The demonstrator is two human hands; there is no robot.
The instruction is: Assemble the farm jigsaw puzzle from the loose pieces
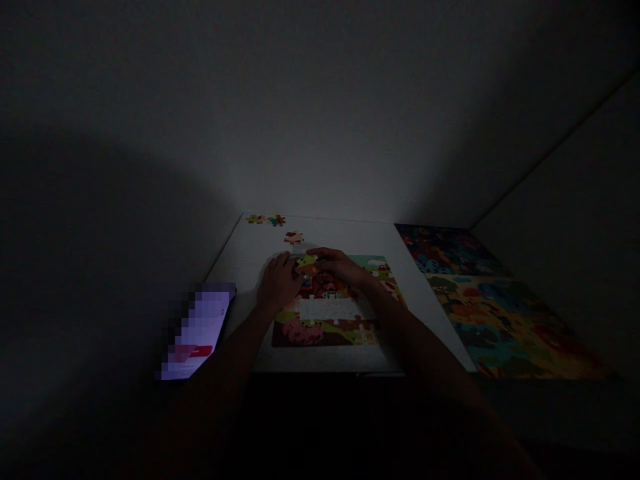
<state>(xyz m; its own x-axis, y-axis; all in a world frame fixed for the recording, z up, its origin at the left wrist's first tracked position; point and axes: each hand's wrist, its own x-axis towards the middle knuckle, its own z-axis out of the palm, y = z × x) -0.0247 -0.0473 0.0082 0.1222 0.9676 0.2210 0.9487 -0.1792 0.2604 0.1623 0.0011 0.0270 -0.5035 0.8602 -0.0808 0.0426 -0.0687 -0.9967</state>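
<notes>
A partly assembled jigsaw puzzle [300, 332] with a colourful farm-like picture lies on the white tabletop. A pale gap crosses its middle, and some of its upper left is covered by my hands. My left hand [280, 283] lies flat at the puzzle's left edge, fingers spread, its thumb reaching over the picture. From the right, my right hand [340, 265] pinches a yellow-green puzzle piece [306, 262] at the top left of the puzzle, close to the left fingers. The dim light hides whether that piece is seated or raised.
A pink and brown puzzle piece [294, 237] lies beyond my hands, with several loose pieces [265, 219] at the far left corner. Two picture boards, one dark [445, 247] and one with animals [505, 320], lie at right. A lit phone [205, 327] is at left.
</notes>
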